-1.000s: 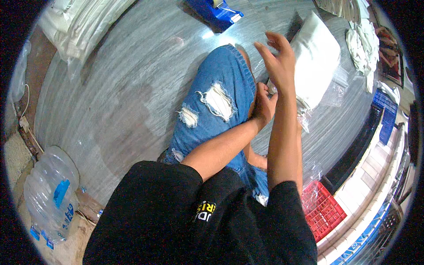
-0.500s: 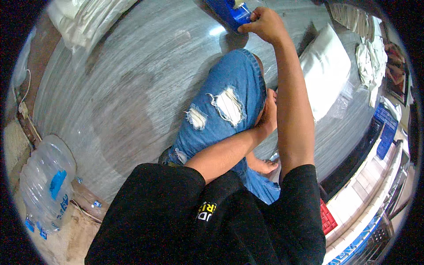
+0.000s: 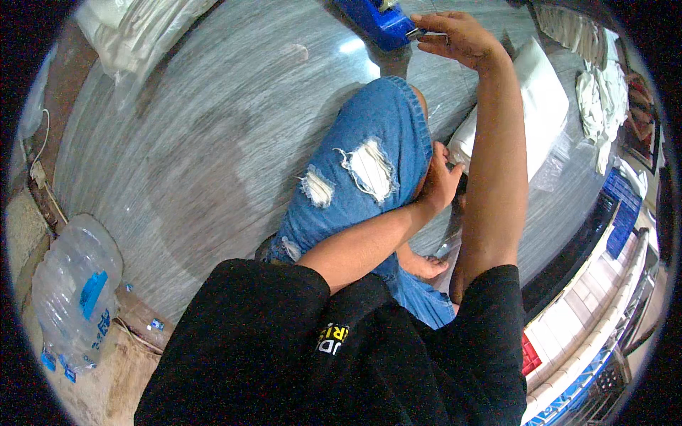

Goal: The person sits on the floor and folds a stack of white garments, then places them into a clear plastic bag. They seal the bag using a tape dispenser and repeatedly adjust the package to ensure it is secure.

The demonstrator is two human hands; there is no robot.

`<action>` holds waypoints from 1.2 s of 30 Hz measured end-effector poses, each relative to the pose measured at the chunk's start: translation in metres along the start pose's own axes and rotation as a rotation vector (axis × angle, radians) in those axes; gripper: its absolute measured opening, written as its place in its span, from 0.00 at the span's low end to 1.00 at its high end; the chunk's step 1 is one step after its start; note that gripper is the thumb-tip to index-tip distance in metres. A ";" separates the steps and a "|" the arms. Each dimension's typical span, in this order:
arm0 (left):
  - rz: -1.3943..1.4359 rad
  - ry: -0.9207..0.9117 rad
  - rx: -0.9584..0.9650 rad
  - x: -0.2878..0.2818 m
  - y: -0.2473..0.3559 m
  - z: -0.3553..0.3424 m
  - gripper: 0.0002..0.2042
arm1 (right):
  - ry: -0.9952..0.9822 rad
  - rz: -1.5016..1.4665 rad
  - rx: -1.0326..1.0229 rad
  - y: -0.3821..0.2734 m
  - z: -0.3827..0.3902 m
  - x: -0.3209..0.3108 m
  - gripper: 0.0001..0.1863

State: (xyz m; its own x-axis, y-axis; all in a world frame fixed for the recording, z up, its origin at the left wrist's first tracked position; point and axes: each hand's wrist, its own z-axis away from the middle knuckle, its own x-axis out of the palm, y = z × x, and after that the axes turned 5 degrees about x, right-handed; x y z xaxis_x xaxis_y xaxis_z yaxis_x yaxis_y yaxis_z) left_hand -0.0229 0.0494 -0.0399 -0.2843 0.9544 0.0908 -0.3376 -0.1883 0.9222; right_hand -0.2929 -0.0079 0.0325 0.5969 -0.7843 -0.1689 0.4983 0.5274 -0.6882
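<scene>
At the top, a blue tape dispenser stands on the grey floor. My right hand is beside its cutting end, fingers stretched out and slightly apart. Whether a strip of clear tape clings to those fingertips is too small to make out. Beyond my right forearm lies a plump white bag, partly covered by that arm. My left hand is closed beside my raised knee, at the bag's near corner. Its fingers seem to pinch that corner, though a small dark patch there is unclear.
A clear sheet of plastic lies by the white bag. White cloths are heaped at the far right, above a blue basket. Bundled white bags lie upper left. A large clear plastic bottle rests lower left.
My right hand has opened from its pinch at the dispenser and moved right. My left hand has come up a little, and the white bag's near corner now shows beside it.
</scene>
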 end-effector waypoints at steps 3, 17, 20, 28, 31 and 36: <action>-0.012 0.004 -0.006 0.002 -0.002 -0.001 0.20 | -0.062 -0.050 -0.015 -0.001 0.004 -0.002 0.24; -0.065 0.001 0.038 0.001 -0.012 -0.003 0.20 | 0.015 -0.206 0.012 0.006 0.024 0.022 0.13; -0.072 0.018 0.048 -0.003 0.003 0.000 0.21 | -0.073 -0.192 0.001 0.012 0.021 0.009 0.13; 0.022 0.037 0.063 0.009 -0.014 -0.001 0.21 | -0.156 0.029 -0.021 0.002 0.025 0.003 0.12; 0.015 0.020 0.072 0.005 -0.009 0.000 0.21 | -0.121 0.165 -0.044 0.004 0.018 0.004 0.12; -0.013 0.027 0.074 0.002 -0.005 0.001 0.20 | -0.306 0.221 0.007 -0.012 0.022 0.002 0.11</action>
State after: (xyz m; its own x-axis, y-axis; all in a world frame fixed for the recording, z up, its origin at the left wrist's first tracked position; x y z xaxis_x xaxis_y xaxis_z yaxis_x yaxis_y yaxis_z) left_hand -0.0213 0.0526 -0.0443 -0.3049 0.9498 0.0698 -0.2743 -0.1578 0.9486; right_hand -0.2840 -0.0085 0.0559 0.8500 -0.5185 -0.0935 0.3403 0.6757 -0.6540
